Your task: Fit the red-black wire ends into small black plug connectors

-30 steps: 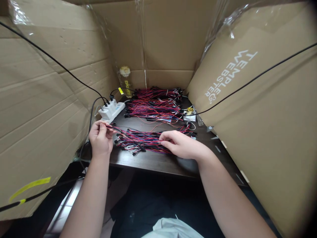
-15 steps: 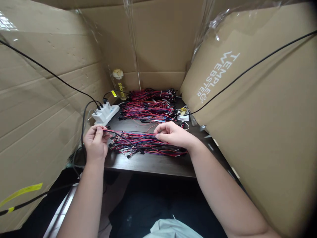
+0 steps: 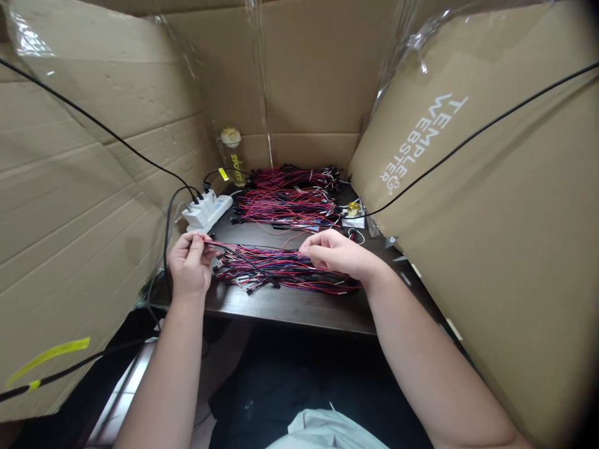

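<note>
My left hand (image 3: 193, 262) is closed in a pinch on the left end of some thin red and black wires (image 3: 253, 246). These run rightward, just above a loose bundle of red, blue and black wires (image 3: 281, 269) on the dark table. At their right end my right hand (image 3: 334, 252) is closed, thumb and forefinger pinching the same strands over the bundle's far edge. Behind both hands lie more heaps of red and black wires (image 3: 290, 202) with small black connectors at their ends. What exactly sits inside my left fingers is hidden.
A white power strip (image 3: 208, 211) with plugs stands left of the heaps. Cardboard walls (image 3: 309, 75) enclose the dark table (image 3: 290, 312). A black cable (image 3: 468, 134) crosses on the right. A clear bottle (image 3: 231, 156) stands at the back left; a yellow-topped item (image 3: 353, 212) lies right.
The whole view has shifted slightly to the right. My right fingers look drawn closer together. Both hands stay about where they were over the wires.
</note>
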Motion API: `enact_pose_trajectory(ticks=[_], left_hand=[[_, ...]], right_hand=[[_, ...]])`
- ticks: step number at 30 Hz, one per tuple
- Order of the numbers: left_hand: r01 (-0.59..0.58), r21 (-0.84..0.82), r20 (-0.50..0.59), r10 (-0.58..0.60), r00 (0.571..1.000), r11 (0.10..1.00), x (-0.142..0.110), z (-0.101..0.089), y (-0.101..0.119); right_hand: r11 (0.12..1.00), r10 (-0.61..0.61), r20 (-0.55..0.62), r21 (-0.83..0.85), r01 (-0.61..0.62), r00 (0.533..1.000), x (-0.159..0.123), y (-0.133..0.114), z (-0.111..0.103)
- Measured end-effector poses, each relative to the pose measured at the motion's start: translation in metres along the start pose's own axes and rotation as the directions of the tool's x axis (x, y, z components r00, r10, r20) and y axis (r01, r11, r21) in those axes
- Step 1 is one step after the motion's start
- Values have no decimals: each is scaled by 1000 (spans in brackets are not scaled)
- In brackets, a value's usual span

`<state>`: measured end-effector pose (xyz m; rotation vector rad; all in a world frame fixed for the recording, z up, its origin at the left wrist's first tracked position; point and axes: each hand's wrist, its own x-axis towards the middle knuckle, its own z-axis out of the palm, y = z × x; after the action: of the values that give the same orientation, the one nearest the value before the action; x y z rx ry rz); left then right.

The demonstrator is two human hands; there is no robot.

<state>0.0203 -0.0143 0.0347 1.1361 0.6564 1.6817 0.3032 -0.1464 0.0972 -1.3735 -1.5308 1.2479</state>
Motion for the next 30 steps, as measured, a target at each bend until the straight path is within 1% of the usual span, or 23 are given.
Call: enact_pose_trajectory(ticks=[3,7,10,13,16,21,26,30], left_hand=[[2,-10,7,-2,1000,1000,0,0,0],[5,-19,3,-5,1000,1000,0,0,1],[4,-18,11,-4,1000,1000,0,0,0],[-9,-16,8,9,1000,1000,0,-2,-1],[-9,-26,17,9,1000,1000,0,-2,-2],[6,-49,23,-5,1000,999,-1,-1,-1],[-5,-35,30,6,1000,999,-1,-2,-2],[-30,-14,31,31,999,999,-1,-2,-3]], right_hand=[[1000,-6,-3,-9,6,1000,2,2,0],[999,-32,0,36,32,999,3,2,2],[998,-12,8,60,11,1000,2,1,3],[999,6,34,32,-8,999,2,3,3],[1000,9,29,-9,-8,1000,6,6,4],[999,-31,21,-39,31,999,17,9,7],[998,-42,30,-50,43,999,26,12,11],[999,-32,39,-42,33,999,28,12,14]])
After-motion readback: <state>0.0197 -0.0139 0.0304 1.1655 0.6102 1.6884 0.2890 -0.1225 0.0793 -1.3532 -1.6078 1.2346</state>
